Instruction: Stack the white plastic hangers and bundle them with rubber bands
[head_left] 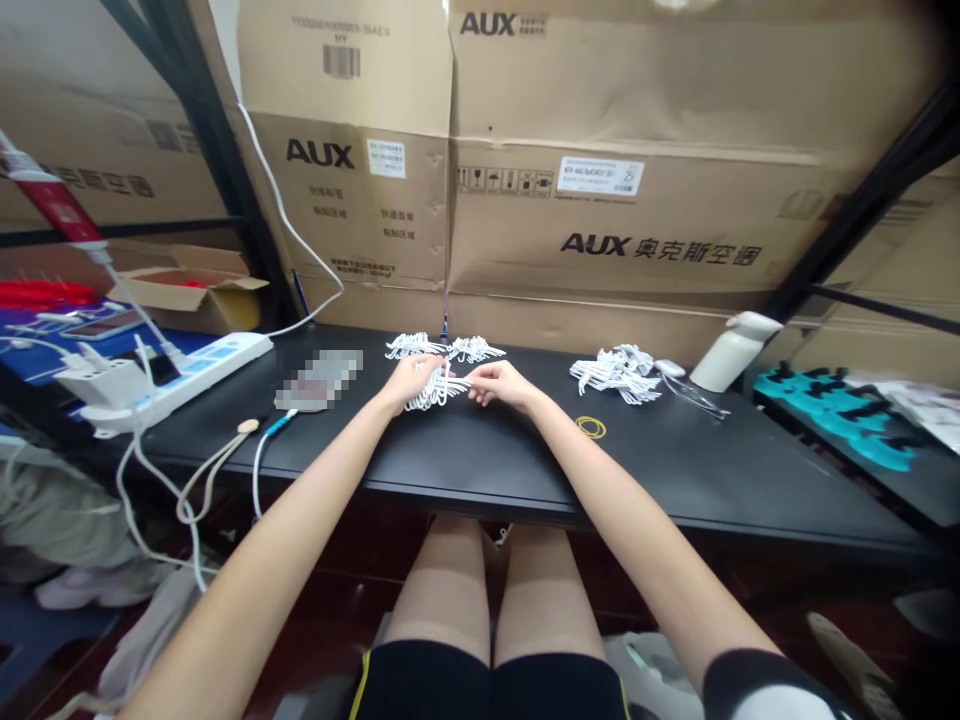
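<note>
My left hand point(411, 380) is closed round a bunch of short white cords point(433, 388), whose ends fan out below and to the right of the fingers. Just right of it, my right hand point(499, 385) has thumb and fingers pinched together at the tip of a white cord that reaches over from the bunch. Behind my hands lie two small piles of similar cords, a left pile point(414, 345) and a right pile point(475, 349). A larger heap of white cords point(616, 375) sits farther right on the black table point(465, 460).
Yellow rubber bands point(591, 428) lie right of my hands. Eyeglasses point(697, 395) and a white bottle point(735, 352) stand near the heap. At left are a blurred-out phone point(319, 380) on a cable and a white power strip point(180, 385). Cardboard point(600, 220) walls the back.
</note>
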